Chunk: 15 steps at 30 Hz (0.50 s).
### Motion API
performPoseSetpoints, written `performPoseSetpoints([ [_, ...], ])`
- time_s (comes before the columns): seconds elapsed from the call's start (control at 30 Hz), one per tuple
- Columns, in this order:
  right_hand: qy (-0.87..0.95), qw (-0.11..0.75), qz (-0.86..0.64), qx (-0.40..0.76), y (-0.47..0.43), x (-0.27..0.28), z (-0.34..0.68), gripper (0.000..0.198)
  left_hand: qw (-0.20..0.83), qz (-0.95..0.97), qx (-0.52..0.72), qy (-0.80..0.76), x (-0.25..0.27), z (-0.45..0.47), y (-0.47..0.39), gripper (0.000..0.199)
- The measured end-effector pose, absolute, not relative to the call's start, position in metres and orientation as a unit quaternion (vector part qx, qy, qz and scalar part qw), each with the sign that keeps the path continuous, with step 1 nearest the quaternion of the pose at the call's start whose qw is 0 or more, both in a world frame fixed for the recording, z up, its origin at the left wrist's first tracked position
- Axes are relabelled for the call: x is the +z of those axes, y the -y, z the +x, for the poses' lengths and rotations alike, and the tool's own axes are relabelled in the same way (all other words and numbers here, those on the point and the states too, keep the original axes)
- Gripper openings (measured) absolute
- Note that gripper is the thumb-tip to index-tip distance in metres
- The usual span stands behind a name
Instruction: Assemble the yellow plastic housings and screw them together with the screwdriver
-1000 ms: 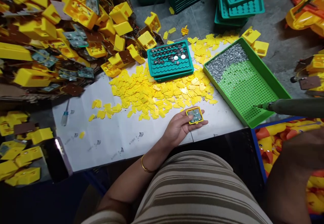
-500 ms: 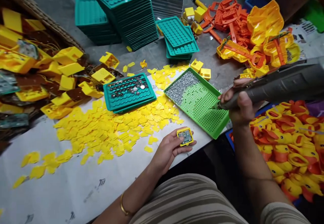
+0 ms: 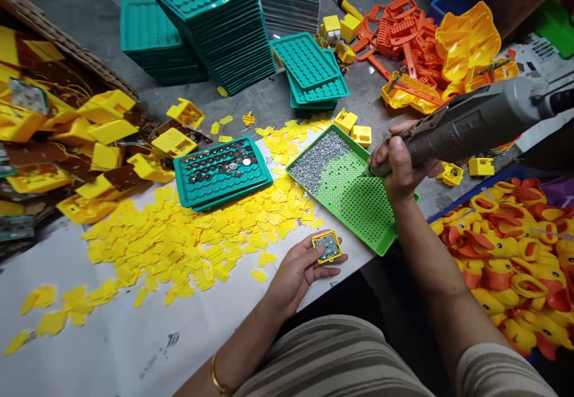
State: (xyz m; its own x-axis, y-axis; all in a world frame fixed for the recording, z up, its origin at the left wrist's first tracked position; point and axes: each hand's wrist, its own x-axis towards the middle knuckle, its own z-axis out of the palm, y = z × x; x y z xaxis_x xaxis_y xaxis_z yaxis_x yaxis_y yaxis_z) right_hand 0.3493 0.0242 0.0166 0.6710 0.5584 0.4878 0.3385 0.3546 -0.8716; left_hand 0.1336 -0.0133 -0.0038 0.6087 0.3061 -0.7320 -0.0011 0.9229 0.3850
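My left hand holds a small yellow plastic case with a green circuit board inside, thumb on top. It is just in front of the green perforated tray. My right hand is wrapped round a dark grey electric screwdriver. The tool's tip points down left, over the middle of that tray. Small silver screws are heaped in the tray's far left part; the holes show in the rest.
Flat yellow plastic pieces are strewn over the white paper. A teal tray holds small dark round parts. Yellow casings pile up at left, stacked teal trays behind. Orange parts lie at back right, toy ducks at right.
My right hand has moved left with the electric screwdriver, bringing its tip further in over the green tray. My left hand keeps hold of the yellow case. The view has shifted slightly.
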Motion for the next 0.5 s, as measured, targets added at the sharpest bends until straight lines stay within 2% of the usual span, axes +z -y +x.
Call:
performPoseSetpoints([
  [0.33, 0.427, 0.702, -0.563, 0.084, -0.026, 0.014, 0.350, 0.030, 0.869, 0.178, 0.106, -0.449, -0.001, 0.136, 0.014, 0.031],
  [0.5, 0.441, 0.703, -0.549, 0.103, -0.010, 0.034, 0.340, 0.023, 0.859, 0.172, 0.114, -0.468, -0.001, 0.140, 0.016, 0.027],
])
